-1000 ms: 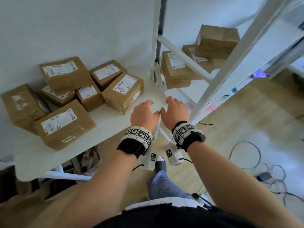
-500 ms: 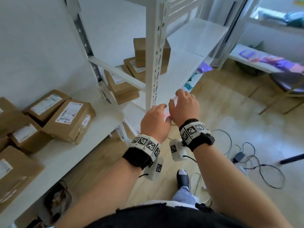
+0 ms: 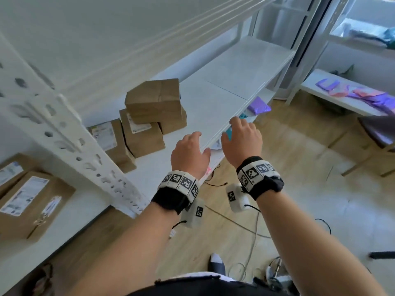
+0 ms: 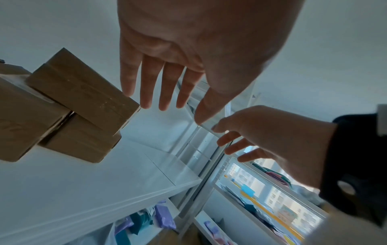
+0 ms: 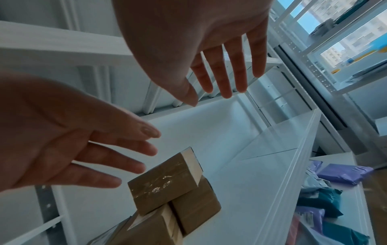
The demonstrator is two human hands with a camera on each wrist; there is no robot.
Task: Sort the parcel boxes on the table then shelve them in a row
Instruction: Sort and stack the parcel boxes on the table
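Observation:
Several brown parcel boxes are piled at the left end of the white shelf board (image 3: 235,82); the top box (image 3: 154,99) lies across the others (image 3: 141,133). More labelled boxes (image 3: 32,201) sit on the table (image 3: 85,201) at the far left. My left hand (image 3: 189,151) hovers over the shelf's front edge, right of the pile, fingers straight and empty. My right hand (image 3: 241,137) hovers beside it, just off the edge, also spread and empty. In the left wrist view the fingers (image 4: 155,86) point past the top box (image 4: 81,92). The right wrist view shows straight fingers (image 5: 226,69) above the pile (image 5: 165,182).
A perforated white upright (image 3: 70,135) stands between table and shelf. Right of the pile the shelf board is bare. Purple mailers (image 3: 258,107) lie on the lower shelf. A bench with purple and pink bags (image 3: 363,97) stands at the right, and cables (image 3: 252,231) trail on the floor.
The view has swung right, from the table to the shelf. Both empty hands have moved right with it, from the table's corner to the shelf's front edge.

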